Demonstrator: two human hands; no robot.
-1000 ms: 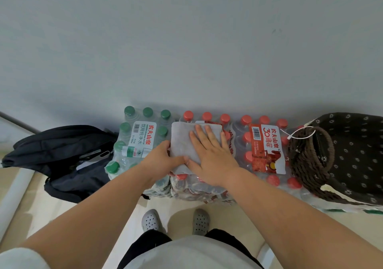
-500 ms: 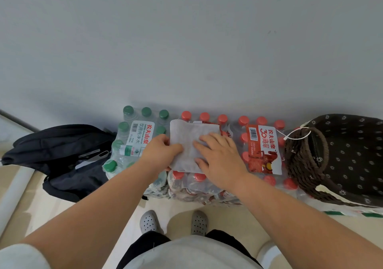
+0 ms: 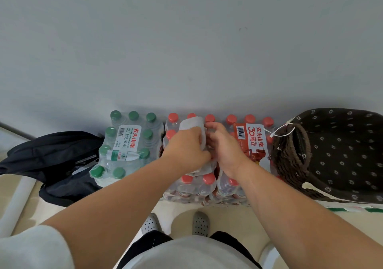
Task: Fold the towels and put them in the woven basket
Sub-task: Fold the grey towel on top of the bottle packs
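A small white towel [image 3: 191, 123] lies on the middle pack of red-capped water bottles [image 3: 194, 186]. My left hand [image 3: 186, 148] grips its left side and has lifted and turned that edge over to the right, so the cloth curls above my knuckles. My right hand [image 3: 224, 146] pinches the towel's right part, fingers curled against the fold. Most of the towel is hidden under both hands. The woven basket [image 3: 290, 161], brown rope with a dark flowered lining [image 3: 342, 150], stands to the right of the bottle packs.
A pack of green-capped bottles [image 3: 126, 146] stands left of the red packs, and another red-capped pack with an orange label [image 3: 250, 140] lies between the towel and the basket. A black backpack [image 3: 51, 161] lies on the floor at left. A grey wall rises behind everything.
The towel lay flat under my pressing hands. Now my left hand has raised its left edge and swung it rightwards, and my right hand has curled from flat to pinching.
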